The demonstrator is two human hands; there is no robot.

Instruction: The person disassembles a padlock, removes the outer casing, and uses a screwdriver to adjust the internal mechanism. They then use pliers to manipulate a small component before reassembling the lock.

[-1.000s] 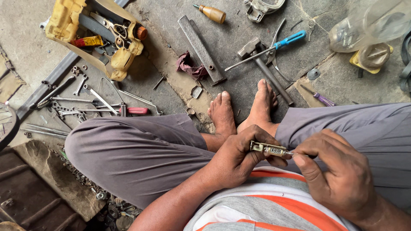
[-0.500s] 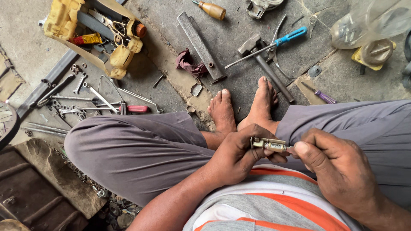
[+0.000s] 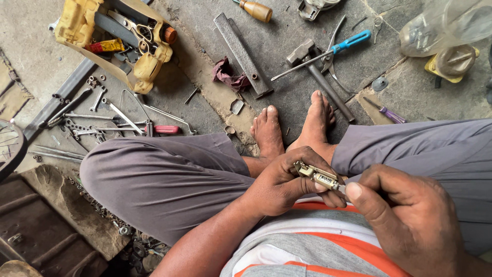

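The fingers (image 3: 328, 192) of the left hand (image 3: 284, 179) are wrapping tightly around a small brass-coloured metal piece (image 3: 318, 177), while the right hand (image 3: 405, 223) is pinching its near end between thumb and forefinger. The piece is short and blocky, pale metal with a darker band, and it is lying slantwise across the left fingertips, above the lap and just behind the bare feet (image 3: 292, 125). Grey trouser legs (image 3: 164, 179) are hemming both hands in on either side. Beyond the feet, on the concrete floor (image 3: 287, 46), a hammer (image 3: 318, 69), a blue-handled tool (image 3: 348, 43), a flat steel bar (image 3: 241, 51) and a yellow toolbox (image 3: 118, 36) are lying well apart from the hands.
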